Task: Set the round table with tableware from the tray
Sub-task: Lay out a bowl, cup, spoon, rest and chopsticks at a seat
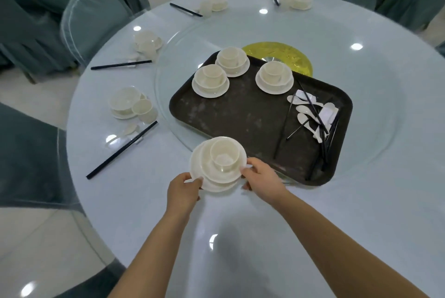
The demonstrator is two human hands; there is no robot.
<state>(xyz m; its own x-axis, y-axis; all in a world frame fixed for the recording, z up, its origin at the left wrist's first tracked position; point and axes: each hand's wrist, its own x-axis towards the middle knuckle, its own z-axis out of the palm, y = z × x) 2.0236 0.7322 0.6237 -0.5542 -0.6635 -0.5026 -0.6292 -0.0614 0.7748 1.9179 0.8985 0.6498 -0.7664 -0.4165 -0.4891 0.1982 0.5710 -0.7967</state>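
place set (218, 165): cream cup in bowl on plates, sitting upright | left hand (184, 191) pinching its 7 o'clock rim | right hand (262, 178) pinching 4 o'clock rim

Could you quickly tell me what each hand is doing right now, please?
Left hand: grips the stacked set's plate rim.
Right hand: grips the same set's opposite rim.
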